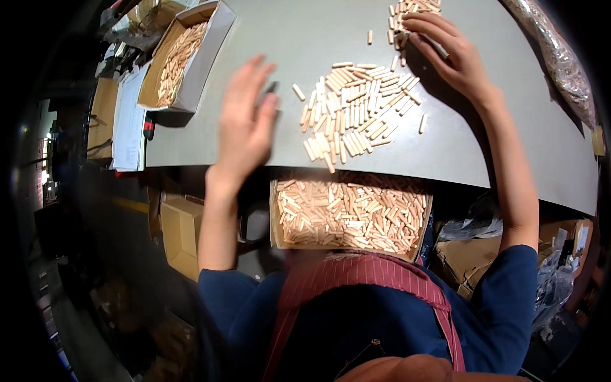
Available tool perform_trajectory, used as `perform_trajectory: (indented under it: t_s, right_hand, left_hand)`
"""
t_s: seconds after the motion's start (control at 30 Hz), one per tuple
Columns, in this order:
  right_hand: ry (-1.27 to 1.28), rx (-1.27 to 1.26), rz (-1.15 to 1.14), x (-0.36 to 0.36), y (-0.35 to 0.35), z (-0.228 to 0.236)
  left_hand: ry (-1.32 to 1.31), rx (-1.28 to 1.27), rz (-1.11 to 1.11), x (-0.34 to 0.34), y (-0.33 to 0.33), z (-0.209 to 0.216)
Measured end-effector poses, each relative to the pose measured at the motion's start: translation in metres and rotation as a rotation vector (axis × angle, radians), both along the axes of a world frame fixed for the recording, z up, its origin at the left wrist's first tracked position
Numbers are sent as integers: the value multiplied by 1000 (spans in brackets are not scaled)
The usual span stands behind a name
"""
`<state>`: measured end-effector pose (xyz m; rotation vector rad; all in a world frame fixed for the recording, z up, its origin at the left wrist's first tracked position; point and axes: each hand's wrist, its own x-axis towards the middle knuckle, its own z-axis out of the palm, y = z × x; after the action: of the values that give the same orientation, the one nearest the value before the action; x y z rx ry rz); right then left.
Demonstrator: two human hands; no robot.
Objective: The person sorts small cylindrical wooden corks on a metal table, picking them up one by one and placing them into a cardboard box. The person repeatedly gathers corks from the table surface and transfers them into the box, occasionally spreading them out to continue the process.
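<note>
A spread of pale wooden dowel pins (356,108) lies on the grey table (280,32), mostly one layer deep, with a few strays around it. To the left of that spread my left hand (245,124) is above the table, slightly blurred, its fingers stretched and apart and nothing seen in them. My right hand (452,57) reaches to the far right, fingertips at a second pile of dowel pins (417,7). Its fingers are bent a little and apart from the thumb; the fingertips partly cover the pins there.
Below the table's near edge, an open cardboard box (275,216) holds many dowel pins. Another long box (213,44) with pins stands at the far left, beside papers (130,121). A filled clear plastic bag (560,57) lies along the right. Cardboard boxes (181,229) sit lower down.
</note>
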<state>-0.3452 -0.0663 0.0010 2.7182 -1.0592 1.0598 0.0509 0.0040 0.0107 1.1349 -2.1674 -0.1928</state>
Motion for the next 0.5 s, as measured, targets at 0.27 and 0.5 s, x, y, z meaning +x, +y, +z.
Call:
perform_trajectory:
  t_s: [0.27, 0.5]
  right_hand:
    - [-11, 56, -48, -3, 2, -5]
    - [4, 48, -33, -1, 0, -6]
  left_hand:
    - [113, 129, -169, -11, 58, -2]
    - [-192, 114, -367, -37, 87, -2]
